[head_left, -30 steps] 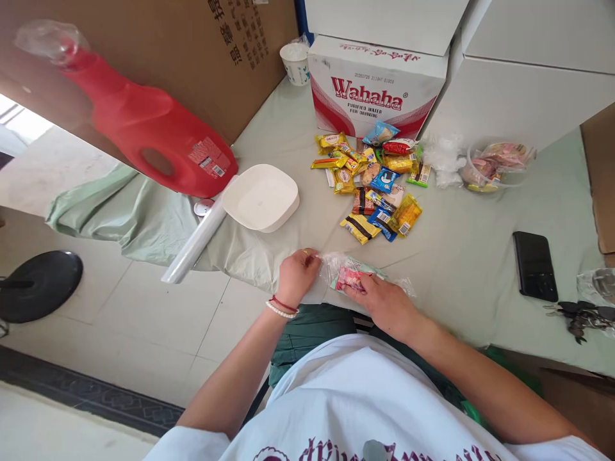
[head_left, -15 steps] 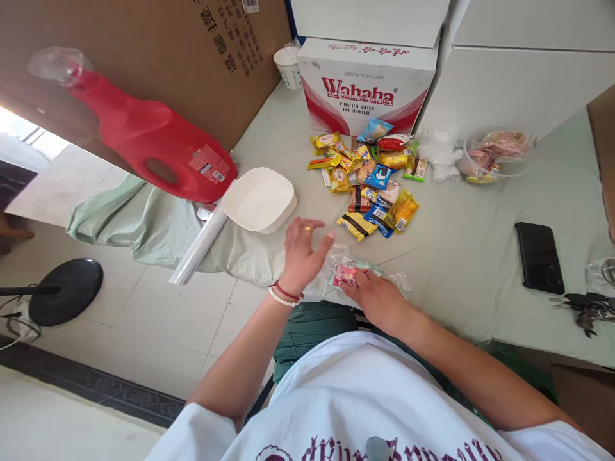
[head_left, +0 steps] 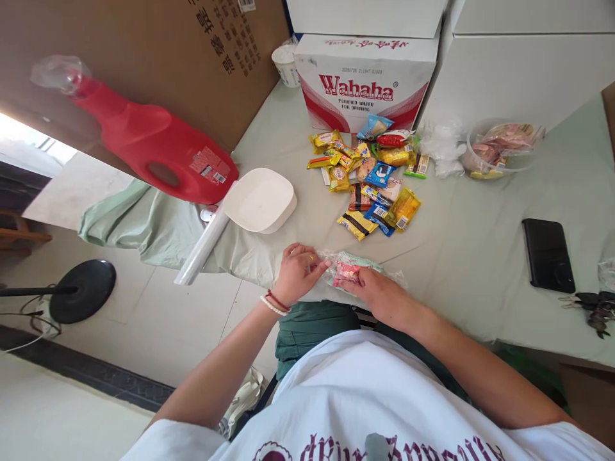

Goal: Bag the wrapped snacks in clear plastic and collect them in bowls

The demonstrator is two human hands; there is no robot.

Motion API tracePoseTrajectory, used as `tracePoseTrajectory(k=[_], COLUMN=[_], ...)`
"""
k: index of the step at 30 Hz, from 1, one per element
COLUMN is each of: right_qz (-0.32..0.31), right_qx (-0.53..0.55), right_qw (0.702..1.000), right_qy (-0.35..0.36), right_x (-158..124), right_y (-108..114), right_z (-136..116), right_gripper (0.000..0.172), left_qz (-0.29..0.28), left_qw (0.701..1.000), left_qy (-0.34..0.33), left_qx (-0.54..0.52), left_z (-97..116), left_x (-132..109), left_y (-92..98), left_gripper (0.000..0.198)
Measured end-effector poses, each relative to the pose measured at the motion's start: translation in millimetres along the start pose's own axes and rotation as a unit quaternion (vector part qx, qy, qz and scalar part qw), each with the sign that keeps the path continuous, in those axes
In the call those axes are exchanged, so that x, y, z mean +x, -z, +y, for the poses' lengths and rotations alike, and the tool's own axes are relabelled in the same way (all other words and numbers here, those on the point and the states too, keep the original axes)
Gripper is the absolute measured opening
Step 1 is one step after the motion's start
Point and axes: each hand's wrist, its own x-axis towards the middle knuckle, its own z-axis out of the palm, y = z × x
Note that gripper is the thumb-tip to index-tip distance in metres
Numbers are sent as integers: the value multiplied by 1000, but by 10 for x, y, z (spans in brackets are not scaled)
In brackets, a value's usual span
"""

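Note:
At the table's near edge, a small red snack packet (head_left: 346, 273) lies on crumpled clear plastic wrap (head_left: 394, 276), with something pale green showing beneath it. My right hand (head_left: 384, 296) is closed on the packet's right side, thumb and fingers pressed to it. To the left, my left hand (head_left: 298, 274) has its fingers curled and thumb forward at the wrap's left edge, seemingly pinching the film. A white square bowl (head_left: 260, 200) stands beyond my left hand. Several wrapped snacks (head_left: 358, 224) in yellow, blue and red lie in a loose pile farther back.
A roll of clear film (head_left: 204, 246) overhangs the left table edge beside a big red jug (head_left: 163, 150). A Wahaba-style white-and-red carton (head_left: 355, 83) stands behind the snacks. On the right are a clear tub (head_left: 502, 150) of packets, a black phone (head_left: 548, 255) and keys (head_left: 593, 307).
My left hand has come down and toward me, from above the table to the left edge of the plastic wrap, its fingers curling in. My right hand stays at the red packet.

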Motion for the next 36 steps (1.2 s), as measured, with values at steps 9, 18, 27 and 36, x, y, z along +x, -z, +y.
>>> tracePoseTrajectory(k=[9,18,27,36], right_qz=[113,111,281,172], right_qx=[68,70,108,206], right_qw=[989,991,930,943], right_qy=[70,20,-212,-198], right_x=[-254,-97,-597,-387], right_y=[-138,-218,31,203], right_z=[101,-9,362,91], right_gripper=[56,48,38,14], left_qz=[154,71,32,69], left_qw=[979,988,986,975], left_qy=[124,77,-146,-177], left_qx=[57,-115,78,116], left_z=[2,735,742,682], left_x=[-150,-131,-499,-530], left_y=[-246,-325,-677,-721], left_gripper=[25,8,46,45])
